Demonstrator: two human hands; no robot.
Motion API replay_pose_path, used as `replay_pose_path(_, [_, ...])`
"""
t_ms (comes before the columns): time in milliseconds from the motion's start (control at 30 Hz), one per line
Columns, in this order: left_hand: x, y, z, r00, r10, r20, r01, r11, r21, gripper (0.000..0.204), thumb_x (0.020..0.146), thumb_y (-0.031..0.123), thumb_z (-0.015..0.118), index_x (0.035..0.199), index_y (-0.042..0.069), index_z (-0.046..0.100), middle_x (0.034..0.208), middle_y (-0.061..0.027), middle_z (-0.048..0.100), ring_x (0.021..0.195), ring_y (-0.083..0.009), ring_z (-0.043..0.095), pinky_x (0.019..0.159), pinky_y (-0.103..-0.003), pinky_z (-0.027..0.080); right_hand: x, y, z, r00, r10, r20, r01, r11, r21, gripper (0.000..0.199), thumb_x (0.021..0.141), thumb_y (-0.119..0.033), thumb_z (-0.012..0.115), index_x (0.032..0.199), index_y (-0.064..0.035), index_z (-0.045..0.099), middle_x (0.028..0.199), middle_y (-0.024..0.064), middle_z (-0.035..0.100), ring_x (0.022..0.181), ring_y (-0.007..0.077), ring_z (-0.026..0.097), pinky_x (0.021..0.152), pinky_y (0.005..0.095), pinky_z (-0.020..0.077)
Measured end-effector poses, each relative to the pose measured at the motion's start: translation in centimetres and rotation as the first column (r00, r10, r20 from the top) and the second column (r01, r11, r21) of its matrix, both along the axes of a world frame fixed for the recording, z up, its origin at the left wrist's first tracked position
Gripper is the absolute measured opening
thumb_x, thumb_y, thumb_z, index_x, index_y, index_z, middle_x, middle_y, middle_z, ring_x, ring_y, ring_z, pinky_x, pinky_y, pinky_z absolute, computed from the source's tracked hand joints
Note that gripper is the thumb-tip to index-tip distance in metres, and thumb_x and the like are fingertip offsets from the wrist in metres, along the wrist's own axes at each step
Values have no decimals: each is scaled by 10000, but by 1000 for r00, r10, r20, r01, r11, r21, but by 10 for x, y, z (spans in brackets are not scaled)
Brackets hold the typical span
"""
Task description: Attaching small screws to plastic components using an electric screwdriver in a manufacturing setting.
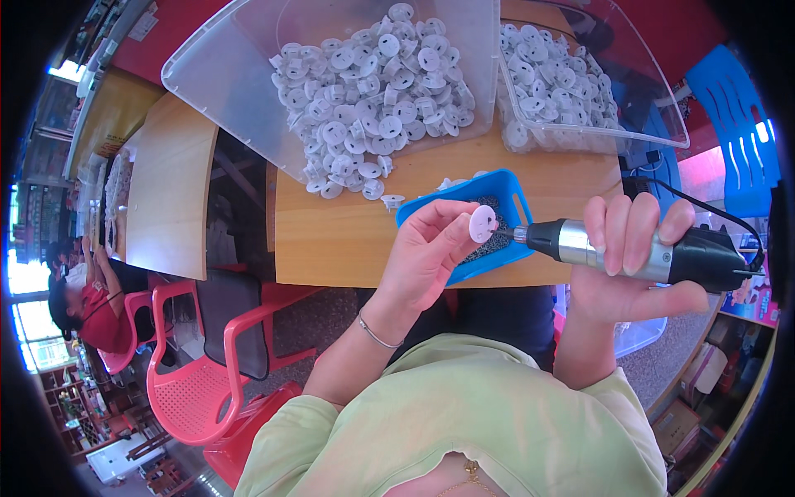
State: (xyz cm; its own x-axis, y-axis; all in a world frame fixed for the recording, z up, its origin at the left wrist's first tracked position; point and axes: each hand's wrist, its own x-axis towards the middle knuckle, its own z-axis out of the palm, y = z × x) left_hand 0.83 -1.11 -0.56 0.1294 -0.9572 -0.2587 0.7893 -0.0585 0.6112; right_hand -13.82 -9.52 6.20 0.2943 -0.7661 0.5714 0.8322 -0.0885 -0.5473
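Note:
My left hand (pixel 431 247) pinches a small round white plastic part (pixel 482 224) by its edge, its flat face turned toward me. In my right hand (pixel 633 248) lies a black and silver electric screwdriver (pixel 571 242), the fingers wrapped over its barrel and the thumb stretched along the underside. The driver's tip points left and meets or nearly meets the back of the white part; contact is hard to make out. Just beneath both is a blue plastic basket (pixel 520 192) holding many small dark metal pieces, seemingly screws (pixel 497 242).
Behind the basket, a tilted clear bin (pixel 224 62) spills white round parts (pixel 373 99) onto the wooden table (pixel 331 248). A second clear bin (pixel 654 137) of similar parts stands to its right. A black cable (pixel 704 197) trails from the driver. Red chairs (pixel 195 398) and a seated person (pixel 91 311) are at left.

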Motion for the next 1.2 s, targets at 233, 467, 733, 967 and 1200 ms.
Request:
replay_pose_path(233, [0, 0, -2, 1000, -6, 8, 6, 1000, 2, 121, 822, 94, 521, 924, 36, 552, 923, -39, 573, 845, -116, 558, 766, -251, 477, 1, -1, -3, 1000, -3, 2, 3, 1000, -9, 524, 651, -577, 592, 830, -137, 371, 617, -42, 414, 531, 39, 403, 567, 209, 329])
replay_pose_path(467, [0, 0, -4, 999, -15, -31, 16, 999, 28, 127, 825, 103, 518, 927, 36, 552, 915, -42, 573, 845, -119, 560, 767, -246, 481, 2, -4, -4, 999, 28, 17, -27, 999, -35, 532, 648, -583, 591, 826, -139, 360, 615, -46, 417, 519, 33, 409, 566, 209, 337])
replay_pose_path(733, [2, 1, 0, 996, -66, -53, 69, 996, 51, 143, 821, 115, 525, 927, 23, 551, 894, -59, 576, 818, -134, 577, 741, -250, 497, -2, -8, -5, 995, 91, 32, -91, 996, -13, 512, 655, -560, 609, 832, -148, 361, 613, -46, 421, 531, 33, 411, 571, 197, 342])
replay_pose_path(967, [4, 1, 1, 990, -78, -119, 88, 993, 77, 144, 842, 140, 494, 917, 25, 537, 882, -64, 577, 806, -139, 585, 718, -232, 505, -10, -11, -2, 995, 61, 75, -70, 989, 127, 474, 681, -515, 615, 839, -142, 369, 617, -37, 427, 548, 39, 417, 589, 202, 348])
replay_pose_path(1200, [4, 0, -4, 980, -92, -179, 109, 990, 89, 114, 840, 146, 498, 843, 32, 508, 861, -67, 574, 795, -137, 589, 697, -202, 507, -10, -10, -1, 996, 48, 81, -60, 986, 155, 467, 678, -501, 626, 834, -137, 378, 618, -32, 425, 546, 47, 421, 600, 208, 345])
